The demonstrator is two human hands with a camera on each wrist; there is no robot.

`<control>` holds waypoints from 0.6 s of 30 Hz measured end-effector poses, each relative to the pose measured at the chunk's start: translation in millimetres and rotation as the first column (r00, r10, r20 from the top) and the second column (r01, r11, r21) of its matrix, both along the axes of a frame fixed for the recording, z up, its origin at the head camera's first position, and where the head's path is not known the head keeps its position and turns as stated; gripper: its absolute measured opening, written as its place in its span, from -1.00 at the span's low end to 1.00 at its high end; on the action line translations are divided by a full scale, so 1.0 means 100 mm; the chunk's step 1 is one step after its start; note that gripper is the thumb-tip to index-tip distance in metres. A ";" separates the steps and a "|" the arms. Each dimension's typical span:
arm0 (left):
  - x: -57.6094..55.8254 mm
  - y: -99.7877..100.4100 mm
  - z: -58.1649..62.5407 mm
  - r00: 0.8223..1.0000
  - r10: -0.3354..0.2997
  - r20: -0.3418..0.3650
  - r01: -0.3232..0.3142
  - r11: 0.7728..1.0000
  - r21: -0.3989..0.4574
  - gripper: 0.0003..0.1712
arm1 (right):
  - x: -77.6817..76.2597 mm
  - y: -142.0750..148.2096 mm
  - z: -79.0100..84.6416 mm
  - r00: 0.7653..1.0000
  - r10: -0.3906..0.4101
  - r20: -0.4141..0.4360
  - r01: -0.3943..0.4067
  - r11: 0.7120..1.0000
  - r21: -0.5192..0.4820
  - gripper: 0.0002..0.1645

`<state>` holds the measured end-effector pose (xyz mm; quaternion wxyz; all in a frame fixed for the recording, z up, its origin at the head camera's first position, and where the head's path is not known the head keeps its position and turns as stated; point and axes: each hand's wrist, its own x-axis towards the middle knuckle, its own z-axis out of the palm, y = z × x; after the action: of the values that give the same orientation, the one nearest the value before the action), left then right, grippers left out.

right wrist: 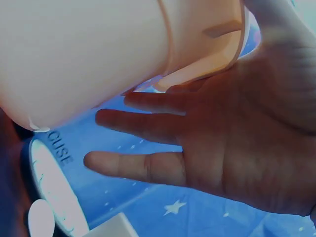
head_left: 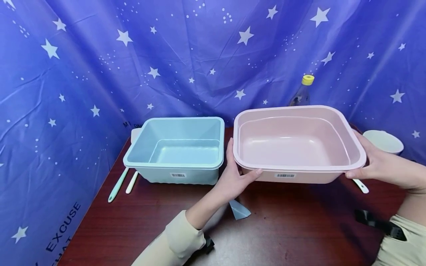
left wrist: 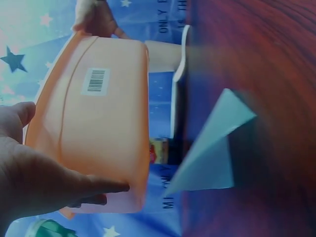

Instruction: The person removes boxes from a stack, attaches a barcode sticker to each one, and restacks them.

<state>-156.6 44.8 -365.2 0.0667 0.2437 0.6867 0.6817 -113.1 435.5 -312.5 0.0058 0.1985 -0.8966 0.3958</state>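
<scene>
Both hands hold a pink plastic basin (head_left: 289, 147) above the table, its opening tilted toward the head camera. My left hand (head_left: 231, 179) grips its left end, with the thumb along the front wall. At the right end my right hand (head_left: 379, 159) has its thumb by the front corner under the rim; in the right wrist view its other fingers (right wrist: 143, 126) stretch out under the rim. The barcode sticker (left wrist: 95, 81) on the front wall faces the left wrist camera, which shows a gap between the basin and the tabletop.
A light blue basin (head_left: 179, 173) stands to the left, with two utensil handles (head_left: 118, 184) poking out beside it. A yellow-capped bottle (head_left: 307, 80) is behind the pink basin. On the right are a white bowl (head_left: 382, 141) and a white handle (head_left: 361, 186). A bluish triangular piece (head_left: 239, 210) lies in front.
</scene>
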 end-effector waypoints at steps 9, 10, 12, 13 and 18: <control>0.07 -0.10 0.26 0.997 -0.065 -0.030 0.069 0.987 0.142 0.31 | 0.12 -0.08 0.17 0.990 -0.052 -0.131 0.035 0.991 -0.131 0.56; 0.07 -0.12 0.29 0.997 -0.066 -0.036 0.071 0.986 0.151 0.31 | 0.13 -0.10 0.19 0.989 -0.054 -0.136 0.035 0.990 -0.137 0.57; 0.08 -0.16 0.34 0.997 -0.062 -0.048 0.069 0.985 0.158 0.32 | 0.13 -0.14 0.22 0.988 -0.052 -0.143 0.030 0.989 -0.148 0.59; 0.08 -0.18 0.36 0.997 -0.060 -0.052 0.068 0.985 0.161 0.32 | 0.13 -0.16 0.24 0.988 -0.049 -0.146 0.026 0.988 -0.153 0.60; 0.06 -0.30 0.45 0.995 -0.033 -0.090 0.047 0.986 0.157 0.31 | 0.14 -0.33 0.35 0.987 -0.036 -0.156 0.005 0.982 -0.190 0.59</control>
<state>-151.0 14.6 -320.5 0.0307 0.2912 0.6272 0.7217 -98.8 402.4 -277.7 0.1000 0.2186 -0.8537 0.4619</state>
